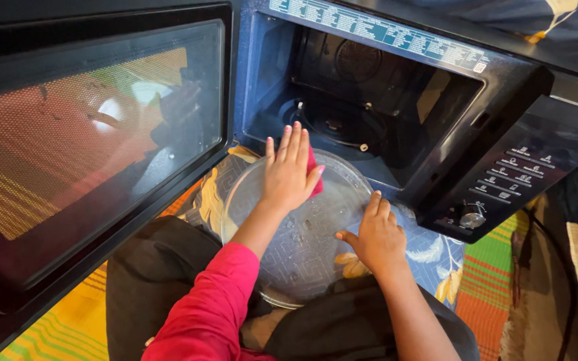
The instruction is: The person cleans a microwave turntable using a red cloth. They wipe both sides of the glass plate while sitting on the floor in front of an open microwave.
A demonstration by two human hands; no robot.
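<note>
- My left hand lies flat, fingers stretched out and close together, pressing a pink cloth onto the far part of the glass turntable plate. Only an edge of the cloth shows past the palm.
- My right hand rests on the plate's right rim, fingers curled loosely over the edge, thumb pointing left across the glass. It steadies the plate and does not seem to clasp it.
- The plate lies tilted across my lap, its far rim just in front of the open microwave oven. It is round, so it has no long axis.
- The bare glass lies toward me from the left hand, which is the nearer one to it.
- The oven door hangs open on my left, over a patterned fabric.
</note>
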